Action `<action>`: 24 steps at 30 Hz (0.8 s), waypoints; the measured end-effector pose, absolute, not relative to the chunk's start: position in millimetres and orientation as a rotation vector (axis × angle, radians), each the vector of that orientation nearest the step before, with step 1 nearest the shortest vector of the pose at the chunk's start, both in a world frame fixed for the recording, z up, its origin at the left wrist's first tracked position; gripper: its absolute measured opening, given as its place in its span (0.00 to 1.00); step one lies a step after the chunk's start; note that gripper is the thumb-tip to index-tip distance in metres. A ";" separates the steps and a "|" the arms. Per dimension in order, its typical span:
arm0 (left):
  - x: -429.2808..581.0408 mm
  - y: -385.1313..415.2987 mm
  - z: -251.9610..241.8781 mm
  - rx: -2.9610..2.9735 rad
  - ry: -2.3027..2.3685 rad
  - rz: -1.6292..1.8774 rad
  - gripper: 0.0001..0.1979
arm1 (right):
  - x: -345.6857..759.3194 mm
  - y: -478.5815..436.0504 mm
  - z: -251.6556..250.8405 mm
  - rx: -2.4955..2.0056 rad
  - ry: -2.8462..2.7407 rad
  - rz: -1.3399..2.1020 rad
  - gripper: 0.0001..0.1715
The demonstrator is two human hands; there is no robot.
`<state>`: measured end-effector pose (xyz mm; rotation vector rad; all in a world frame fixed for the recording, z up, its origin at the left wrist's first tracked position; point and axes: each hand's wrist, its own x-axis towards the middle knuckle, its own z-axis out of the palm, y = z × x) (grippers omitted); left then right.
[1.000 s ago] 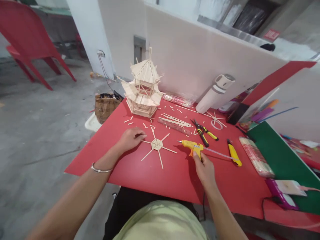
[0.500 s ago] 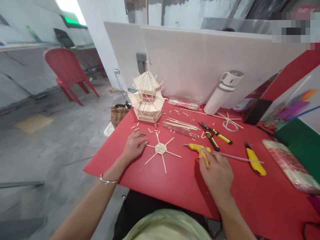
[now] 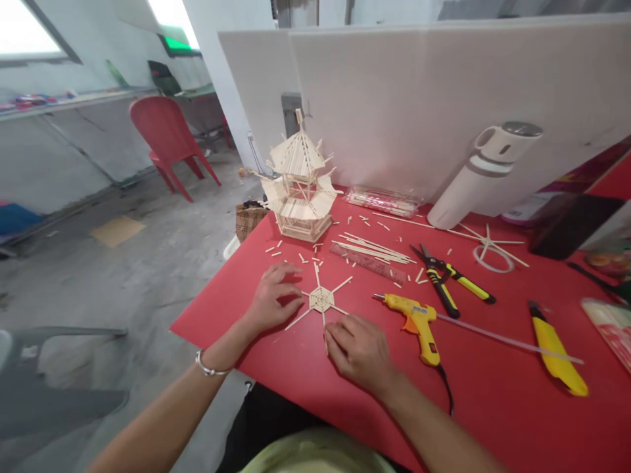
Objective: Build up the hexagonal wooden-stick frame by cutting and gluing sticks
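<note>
A six-spoked frame of thin wooden sticks (image 3: 321, 299), webbed with short pieces round its centre, lies flat on the red tabletop (image 3: 236, 276). At its left spoke is my left hand (image 3: 273, 297), fingers curved and apart; whether they touch the stick I cannot tell. The fingers of my right hand (image 3: 362, 348) are pinched on the end of the lower spoke. Just right of that hand lies a yellow hot glue gun (image 3: 417, 322) on its side, a clear glue stick (image 3: 497, 338) sticking out of its back.
Behind the frame stands a wooden-stick pagoda model (image 3: 300, 190). Loose sticks (image 3: 377, 248), a clear ruler (image 3: 367, 261) and cut bits lie around. Yellow-black pliers (image 3: 444, 279), a yellow utility knife (image 3: 557, 351), a white flask (image 3: 483, 174) and another stick star (image 3: 488, 242) are to the right.
My right hand has let go of the glue gun, leaving it on the table, and moved left to the frame's lower spoke. My left hand stays by the left spoke. The view has shifted.
</note>
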<state>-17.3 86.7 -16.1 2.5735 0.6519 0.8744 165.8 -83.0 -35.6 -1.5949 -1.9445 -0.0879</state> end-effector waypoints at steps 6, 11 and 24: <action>-15.8 84.9 -16.4 2.574 0.637 0.792 0.04 | 168.5 -82.7 -37.0 -1.514 -1.967 0.029 0.09; -16.0 88.8 -21.4 2.592 0.619 0.787 0.05 | 169.2 -79.9 -40.1 -1.476 -1.986 0.045 0.11; -14.9 95.6 -29.8 2.626 0.535 0.797 0.05 | 169.1 -79.6 -36.4 -1.469 -1.984 0.092 0.12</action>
